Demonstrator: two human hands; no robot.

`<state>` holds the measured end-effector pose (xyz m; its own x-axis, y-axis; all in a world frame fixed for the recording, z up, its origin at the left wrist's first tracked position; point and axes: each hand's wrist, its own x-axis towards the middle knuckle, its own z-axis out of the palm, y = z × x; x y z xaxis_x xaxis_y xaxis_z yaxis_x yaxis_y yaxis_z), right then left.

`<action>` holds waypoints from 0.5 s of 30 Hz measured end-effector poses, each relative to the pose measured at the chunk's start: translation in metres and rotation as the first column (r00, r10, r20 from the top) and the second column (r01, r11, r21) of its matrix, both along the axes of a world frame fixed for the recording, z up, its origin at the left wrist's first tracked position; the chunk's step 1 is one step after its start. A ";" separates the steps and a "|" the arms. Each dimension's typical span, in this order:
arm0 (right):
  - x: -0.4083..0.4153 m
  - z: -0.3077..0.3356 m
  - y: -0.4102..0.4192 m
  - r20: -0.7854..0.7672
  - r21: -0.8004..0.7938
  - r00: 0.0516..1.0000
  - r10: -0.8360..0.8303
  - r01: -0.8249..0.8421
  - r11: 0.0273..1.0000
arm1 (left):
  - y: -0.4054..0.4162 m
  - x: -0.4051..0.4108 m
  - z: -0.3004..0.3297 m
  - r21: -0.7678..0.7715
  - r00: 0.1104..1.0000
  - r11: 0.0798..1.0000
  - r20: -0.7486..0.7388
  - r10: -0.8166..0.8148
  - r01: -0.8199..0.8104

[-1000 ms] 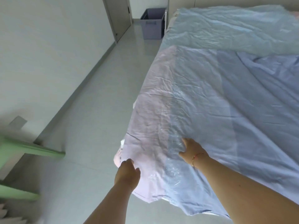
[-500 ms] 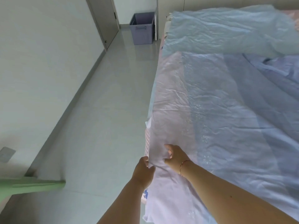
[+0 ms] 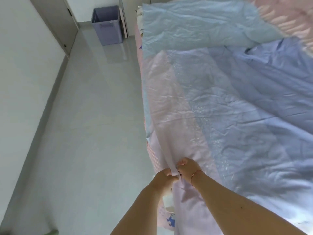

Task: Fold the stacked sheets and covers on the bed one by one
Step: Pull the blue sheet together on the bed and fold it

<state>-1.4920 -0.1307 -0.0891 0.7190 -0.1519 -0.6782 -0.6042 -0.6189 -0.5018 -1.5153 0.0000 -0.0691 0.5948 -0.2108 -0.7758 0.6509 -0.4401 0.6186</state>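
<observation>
A thin sheet point(image 3: 211, 116), pale pink along its left strip and blue over the rest, lies spread across the bed. At the bed's near left edge my left hand point(image 3: 163, 179) and my right hand point(image 3: 188, 167) sit side by side, both pinching the pink edge of that sheet, which is gathered into a ridge running away from them. My right wrist wears a thin red bracelet. A light blue cover point(image 3: 194, 26) lies crumpled at the far end, and a pink patterned cover point(image 3: 291, 17) shows at the top right.
Pale tiled floor point(image 3: 84, 133) runs along the bed's left side, bounded by a white wall. A purple-blue plastic bin point(image 3: 107, 24) stands at the far end by a grey door point(image 3: 55, 22). A green object's edge point(image 3: 50, 232) shows at bottom left.
My hands have come together along the pink edge, from apart to nearly touching, and the edge is bunched into a ridge. The view has swung left along the bed; the green furniture slid out.
</observation>
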 end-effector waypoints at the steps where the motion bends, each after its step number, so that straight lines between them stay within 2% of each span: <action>1: -0.003 -0.001 0.001 -0.009 0.000 1.000 -0.015 0.015 1.000 | 0.002 0.002 -0.002 0.015 0.998 0.998 -0.007 -0.066 0.066; 3: -0.012 -0.001 0.003 -0.026 -0.009 0.997 -0.072 0.072 0.997 | 0.006 0.006 -0.004 0.031 0.986 0.986 -0.020 -0.165 0.165; 6: -0.030 0.002 0.009 -0.032 0.028 0.969 -0.244 0.245 0.969 | 0.014 0.010 -0.002 0.005 0.967 0.967 -0.018 -0.254 0.254; 10: -0.072 -0.001 0.019 -0.006 0.028 0.865 -0.502 0.502 0.864 | 0.019 0.007 -0.002 -0.026 0.903 0.902 0.000 -0.430 0.430; 15: -0.132 -0.013 0.037 -0.035 -0.031 0.761 -0.648 0.648 0.761 | 0.018 -0.017 -0.011 -0.062 0.888 0.890 -0.065 -0.456 0.453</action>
<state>-1.6244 -0.0937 -0.1016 0.4168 -0.5826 -0.6977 -0.8838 -0.0802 -0.4609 -1.5324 0.0184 -0.0799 0.3654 -0.4787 -0.7983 0.4319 -0.6725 0.6010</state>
